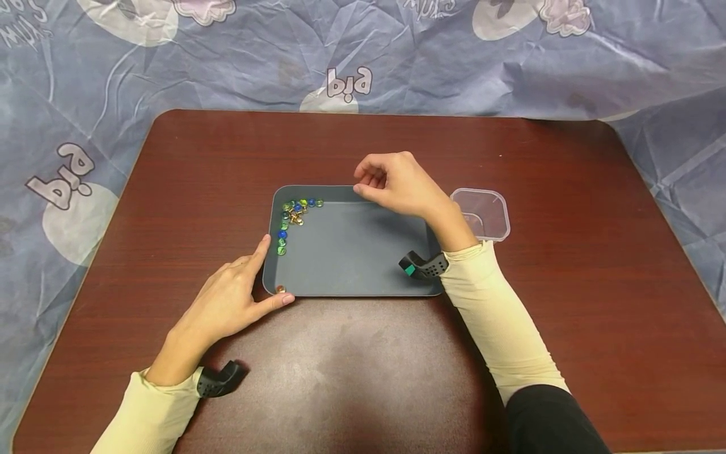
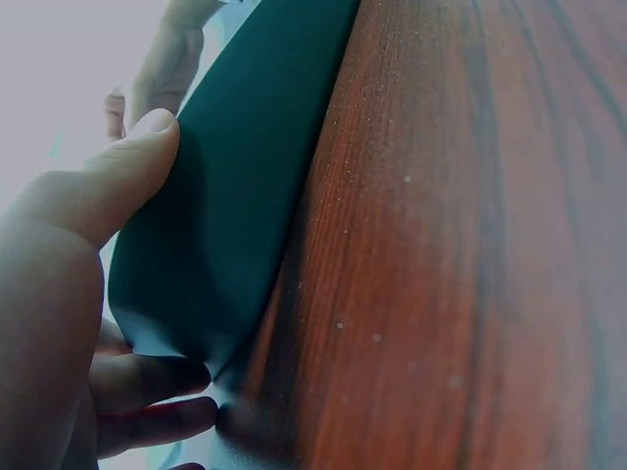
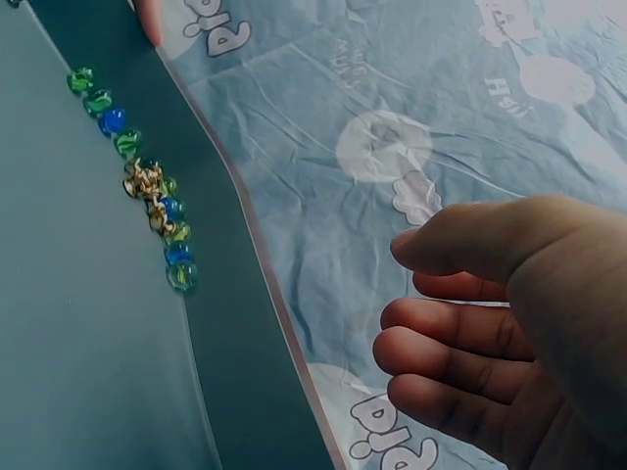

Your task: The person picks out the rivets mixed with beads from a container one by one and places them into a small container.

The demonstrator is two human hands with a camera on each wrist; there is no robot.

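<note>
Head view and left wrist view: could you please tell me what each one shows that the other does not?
Only the head view: the glass marbles and small gold-colored pieces inside the tray, and the clear container beside it.
Only the left wrist view: the tray's outer wall, seen from low down.
Both: the left hand with its thumb at the tray's rim, part of the right hand, and the wooden table.

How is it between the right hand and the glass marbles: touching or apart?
Apart. The right wrist view shows it: the tray wall and the patterned sheet appear in the clear gap between the right hand and the glass marbles.
</note>
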